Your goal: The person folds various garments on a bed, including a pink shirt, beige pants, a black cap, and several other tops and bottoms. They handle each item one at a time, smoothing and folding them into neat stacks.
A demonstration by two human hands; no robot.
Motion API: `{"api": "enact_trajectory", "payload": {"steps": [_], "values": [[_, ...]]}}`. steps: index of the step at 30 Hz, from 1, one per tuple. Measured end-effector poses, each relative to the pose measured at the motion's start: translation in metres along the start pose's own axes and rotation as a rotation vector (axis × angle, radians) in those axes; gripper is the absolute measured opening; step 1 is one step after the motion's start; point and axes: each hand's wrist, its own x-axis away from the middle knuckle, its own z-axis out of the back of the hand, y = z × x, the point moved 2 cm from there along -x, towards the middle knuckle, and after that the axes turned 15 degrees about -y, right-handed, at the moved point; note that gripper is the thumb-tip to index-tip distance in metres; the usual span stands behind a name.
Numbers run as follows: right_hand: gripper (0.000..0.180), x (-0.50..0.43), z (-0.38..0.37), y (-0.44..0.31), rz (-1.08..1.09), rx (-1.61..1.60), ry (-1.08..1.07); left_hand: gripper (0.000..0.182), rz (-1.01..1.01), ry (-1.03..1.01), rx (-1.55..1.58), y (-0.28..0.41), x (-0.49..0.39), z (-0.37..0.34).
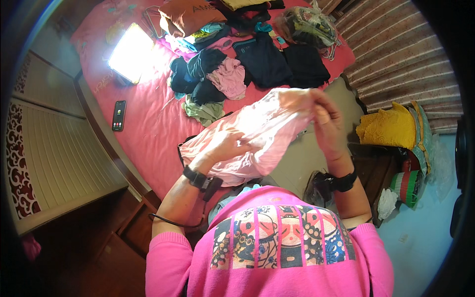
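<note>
A thin, pale pink garment [271, 122] is stretched at a slant in front of my body, lit brightly along its upper part. My right hand [328, 115] pinches its upper right end between thumb and fingers, raised above the floor beside the bed. Lower down, my left hand [226, 144] lies over the cloth with bent fingers gripping a fold near its middle. The garment's lower left part spreads over the bed edge, with a dark item partly hidden beneath it. Past it lie a crumpled light green cloth [204, 110] and a crumpled pink cloth [229, 78].
On the pink bedspread [148, 148] are dark clothes [206, 63], folded black garments [263, 61], a glowing lamp panel [130, 54], a phone [118, 116], an orange-brown bag [191, 16] and a filled clear plastic bag [310, 28]. Yellow cloth [389, 126] sits at right, below the curtain [400, 55].
</note>
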Motion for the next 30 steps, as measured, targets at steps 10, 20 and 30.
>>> {"api": "enact_trajectory", "payload": {"steps": [10, 20, 30], "values": [[0.028, 0.036, 0.027, 0.019, -0.166, -0.107, -0.04, 0.013, 0.082, 0.343, 0.324, -0.021, 0.097, 0.049], [0.021, 0.103, -0.013, 0.146, -0.888, 0.157, -0.233, 0.018, 0.515, 0.13, 0.116, -0.12, 0.113, -0.018], [0.022, 0.113, -0.008, 0.145, -0.771, -0.101, -0.147, 0.069, 0.799, 0.938, 0.565, -0.254, -0.039, 0.005]]}}
